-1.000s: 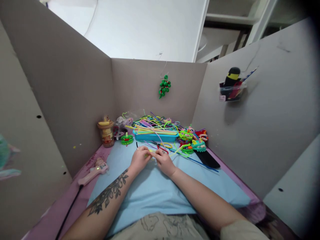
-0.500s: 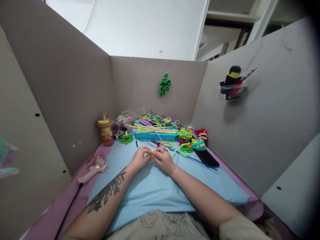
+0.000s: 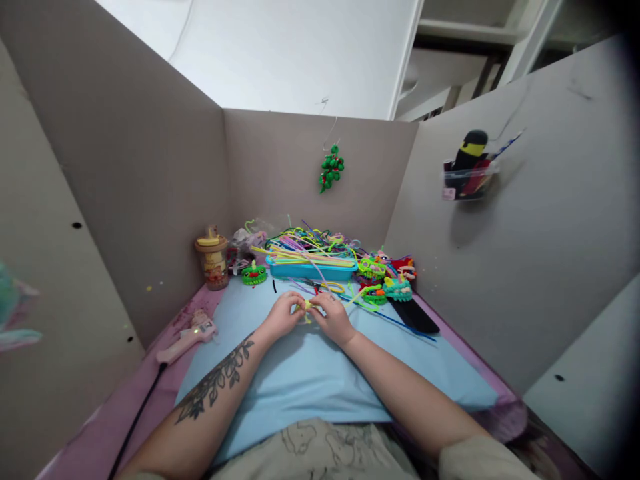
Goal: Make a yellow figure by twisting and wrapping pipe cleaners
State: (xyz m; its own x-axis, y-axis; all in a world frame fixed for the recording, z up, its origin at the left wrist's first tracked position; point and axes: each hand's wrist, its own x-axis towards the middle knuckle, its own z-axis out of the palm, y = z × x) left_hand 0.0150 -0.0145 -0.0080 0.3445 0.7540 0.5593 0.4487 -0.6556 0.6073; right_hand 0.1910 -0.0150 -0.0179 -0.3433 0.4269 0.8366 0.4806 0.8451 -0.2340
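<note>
From my seat I look down on a pink-covered counter (image 3: 105,420) with a blue cloth (image 3: 315,393) spread over it. Toward the back sits a blue tray (image 3: 313,272), heaped with pipe cleaners (image 3: 300,250); at the left lies a pink glue gun (image 3: 186,342). My left hand (image 3: 285,315) and right hand (image 3: 333,317) meet above the cloth, fingertips pinched on a small yellow piece (image 3: 308,305) between them. Scissors (image 3: 334,287) lie just beyond the right hand. My fingers hide much of the piece; an uneven pinch could let it twist or slip, I judge, and a hard squeeze could bend it out of shape. Loose strands nearby could snag my right hand.
</note>
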